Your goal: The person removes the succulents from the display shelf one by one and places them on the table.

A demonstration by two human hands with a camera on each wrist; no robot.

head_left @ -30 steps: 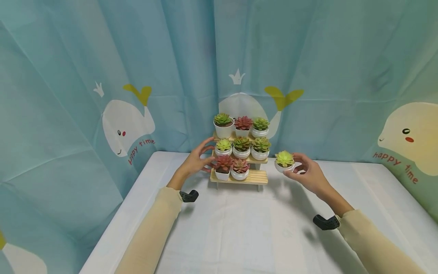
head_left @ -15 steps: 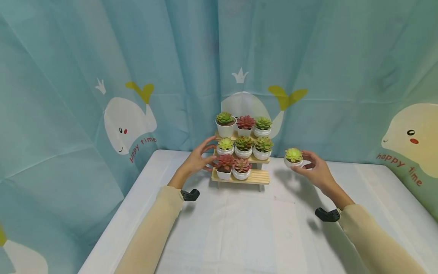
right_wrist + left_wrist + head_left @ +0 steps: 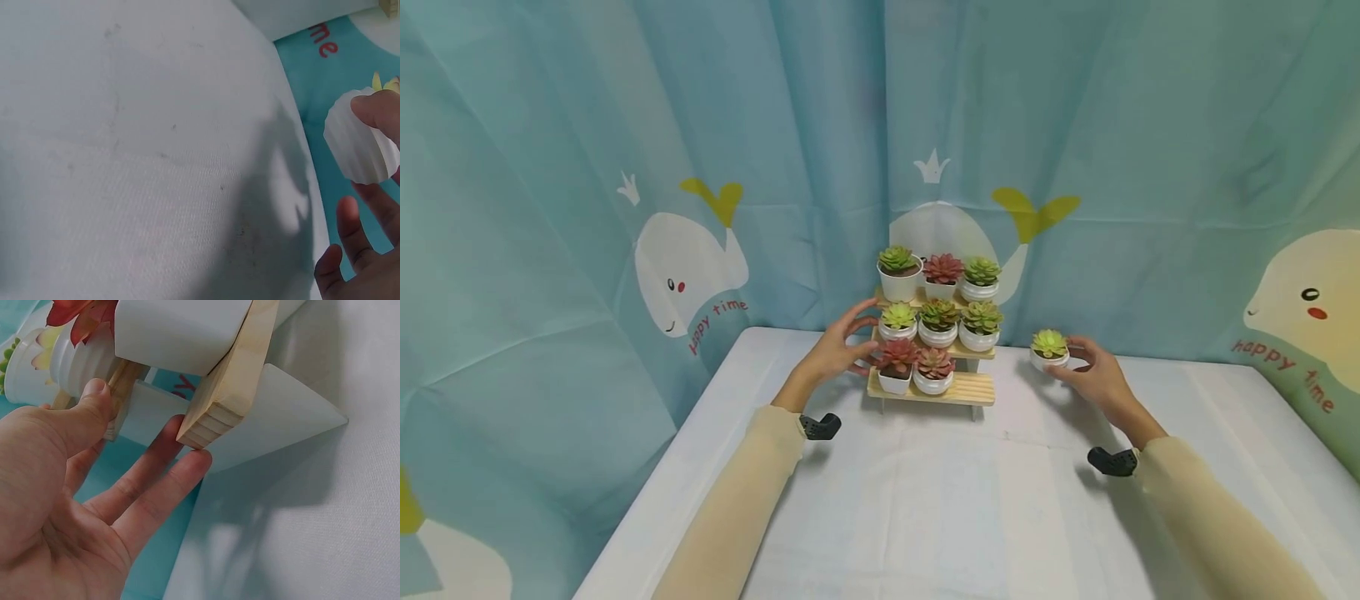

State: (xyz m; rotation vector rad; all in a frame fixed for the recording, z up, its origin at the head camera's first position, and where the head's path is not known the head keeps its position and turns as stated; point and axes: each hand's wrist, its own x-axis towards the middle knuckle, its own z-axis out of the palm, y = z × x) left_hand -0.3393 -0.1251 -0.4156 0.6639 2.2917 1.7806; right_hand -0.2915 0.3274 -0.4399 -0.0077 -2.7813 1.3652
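Observation:
A potted succulent [image 3: 1048, 348], yellow-green in a small white pot, is pinched between the thumb and fingers of my right hand [image 3: 1096, 375], to the right of the stand. The ribbed pot [image 3: 355, 140] is partly covered by the thumb in the right wrist view. My left hand [image 3: 831, 352] is at the left end of a three-tier wooden stand [image 3: 972, 387]. In the left wrist view, two fingertips touch the end of the lowest board [image 3: 234, 381], while the thumb lies at the end of the board above.
Green and red succulents in white pots fill the top and middle tiers; a red square-potted one [image 3: 896, 371] and a pink one [image 3: 933, 372] stand on the lowest tier's left. Behind the white-covered table [image 3: 940, 500] hangs a blue whale-print curtain [image 3: 820, 125].
My right hand has carried the succulent rightward, away from the stand, then lowered it slightly toward the table. My left hand has stayed at the stand. The head view has shifted slightly.

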